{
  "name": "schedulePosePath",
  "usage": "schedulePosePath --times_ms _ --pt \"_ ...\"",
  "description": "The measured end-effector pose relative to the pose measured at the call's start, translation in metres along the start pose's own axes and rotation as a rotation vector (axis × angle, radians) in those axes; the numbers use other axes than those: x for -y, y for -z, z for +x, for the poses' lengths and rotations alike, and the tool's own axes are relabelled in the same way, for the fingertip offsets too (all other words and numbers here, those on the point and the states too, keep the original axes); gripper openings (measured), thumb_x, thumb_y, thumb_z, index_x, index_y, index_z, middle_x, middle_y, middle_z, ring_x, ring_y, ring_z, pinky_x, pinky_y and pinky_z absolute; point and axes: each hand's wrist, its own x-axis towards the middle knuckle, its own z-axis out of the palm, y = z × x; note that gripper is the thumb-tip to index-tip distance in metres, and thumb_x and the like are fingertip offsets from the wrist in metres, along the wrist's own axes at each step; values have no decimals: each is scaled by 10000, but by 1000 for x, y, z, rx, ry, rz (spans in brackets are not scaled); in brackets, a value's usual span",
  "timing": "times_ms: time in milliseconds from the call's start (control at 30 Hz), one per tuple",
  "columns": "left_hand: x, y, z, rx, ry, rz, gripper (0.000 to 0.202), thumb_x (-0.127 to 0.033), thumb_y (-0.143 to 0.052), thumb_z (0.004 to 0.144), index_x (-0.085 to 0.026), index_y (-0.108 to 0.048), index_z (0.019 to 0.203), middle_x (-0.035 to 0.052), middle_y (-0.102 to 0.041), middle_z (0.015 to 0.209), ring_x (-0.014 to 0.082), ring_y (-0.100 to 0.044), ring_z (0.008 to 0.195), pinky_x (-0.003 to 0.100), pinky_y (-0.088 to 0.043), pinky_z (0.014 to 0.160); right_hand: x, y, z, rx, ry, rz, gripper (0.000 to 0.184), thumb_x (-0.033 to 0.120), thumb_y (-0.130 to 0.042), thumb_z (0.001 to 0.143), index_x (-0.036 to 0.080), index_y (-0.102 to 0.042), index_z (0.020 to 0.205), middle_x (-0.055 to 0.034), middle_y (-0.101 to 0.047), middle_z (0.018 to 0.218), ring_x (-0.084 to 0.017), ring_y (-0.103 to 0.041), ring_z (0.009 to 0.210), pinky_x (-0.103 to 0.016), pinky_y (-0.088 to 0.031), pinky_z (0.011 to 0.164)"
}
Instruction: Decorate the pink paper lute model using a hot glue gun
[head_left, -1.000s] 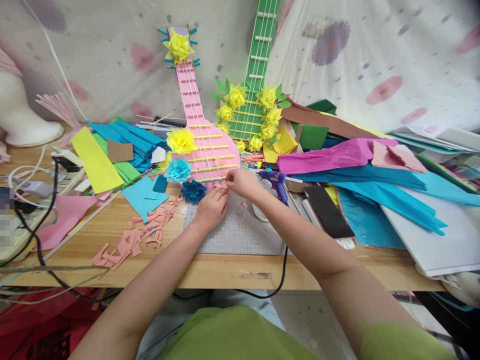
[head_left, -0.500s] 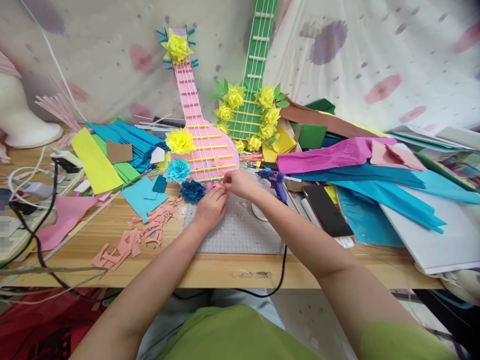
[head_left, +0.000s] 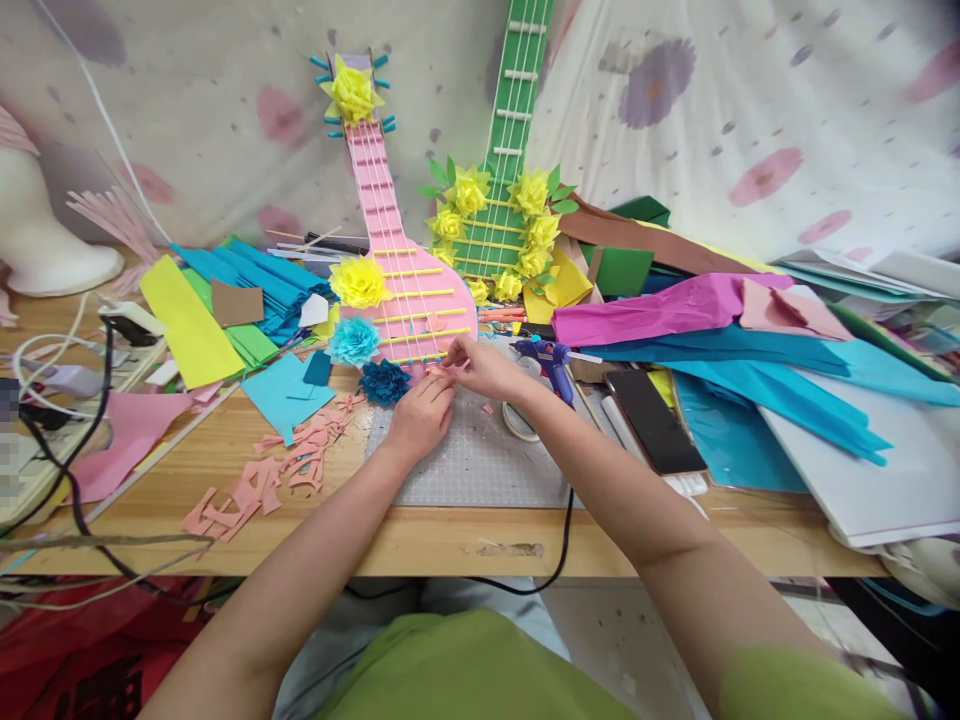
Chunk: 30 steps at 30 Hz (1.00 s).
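Observation:
A pink paper pipa (head_left: 442, 300) with yellow bars, white strings and paper flowers leans upright at the back of the mat. At its lower edge my left hand (head_left: 421, 412) and my right hand (head_left: 480, 368) meet, fingertips close together. Between them shows a bit of salmon-pink paper (head_left: 439, 370), mostly covered by the fingers. My left fingers are bent around it, and the right thumb and fingers are pinched there. A dark blue paper flower (head_left: 385, 382) sits just left of my left hand; above it are a light blue flower (head_left: 354, 341) and a yellow flower (head_left: 360, 283).
A green paper instrument (head_left: 491, 225) with yellow roses stands behind. Right of my hands lie a blue glue gun (head_left: 551, 365), a tape roll (head_left: 519, 425) and a phone (head_left: 655, 420). Pink paper scraps (head_left: 251, 490) lie left of the cutting mat (head_left: 487, 475). Folded crepe paper (head_left: 660, 310) covers the right.
My right hand has shifted very slightly at the lower edge of the pink pipa, its fingers still pinched. My left hand stays in place.

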Motion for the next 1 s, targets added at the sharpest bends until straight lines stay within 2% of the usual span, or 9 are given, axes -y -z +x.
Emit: schedulePosePath --times_ms 333,533,867,1000 --pt "-1 1 0 19 27 -27 288 -86 -449 777 -142 -662 964 136 -667 1106 233 -598 1092 428 -479 968 -1 -5 1 12 12 -56 201 88 -492 753 179 -476 932 -35 -652 954 -125 -579 834 -243 -409 759" --pt "0 1 0 2 13 -30 292 -89 -441 797 -144 -655 988 130 -666 1110 228 -595 1096 420 -483 965 -4 -5 -1 -37 -19 13 205 84 -487 755 191 -459 928 -36 -657 975 -122 -587 815 -243 -425 737" --pt "0 0 -1 -60 -34 11 273 -88 -446 807 -130 -657 975 118 -681 1069 222 -615 1052 383 -506 933 -8 -8 -5 -45 -81 68 236 47 -489 708 204 -454 881 -22 -663 916 -124 -610 804 -257 -452 740" --pt "0 -1 -1 -38 -18 5 284 -85 -443 802 -141 -656 981 113 -674 1096 219 -605 1070 390 -492 954 -10 -9 -5 -45 -106 143 239 47 -491 679 199 -454 858 -20 -652 896 -123 -609 807 -269 -461 755"
